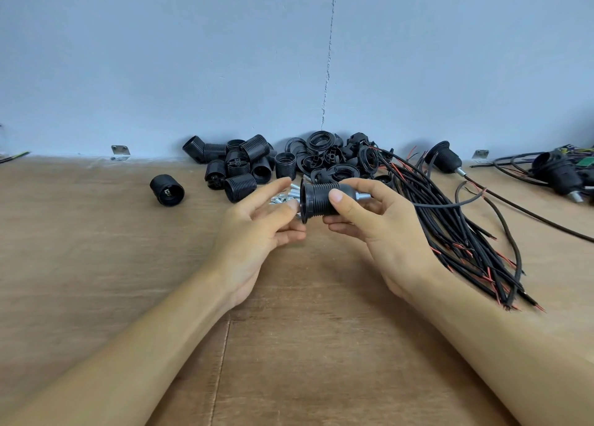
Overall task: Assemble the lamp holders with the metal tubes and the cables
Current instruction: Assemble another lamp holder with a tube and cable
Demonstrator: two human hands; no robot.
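My right hand (pixel 376 223) grips a black threaded lamp holder (pixel 318 200) held sideways above the table; a short metal tube (pixel 365 197) sticks out of its right end and a black cable (pixel 443 205) trails from it to the right. My left hand (pixel 263 219) hovers just left of the holder's collar with fingers relaxed and nearly straight, its fingertips close to the rim. A small heap of loose metal tubes (pixel 284 197) lies on the table behind my left fingers, partly hidden.
Black holder bodies (pixel 238 165) and rings (pixel 331 158) are piled against the wall. One holder (pixel 167 190) lies apart at the left. A bundle of black cables with red ends (pixel 466 232) fans out at the right. Assembled holders (pixel 445 157) lie at the far right.
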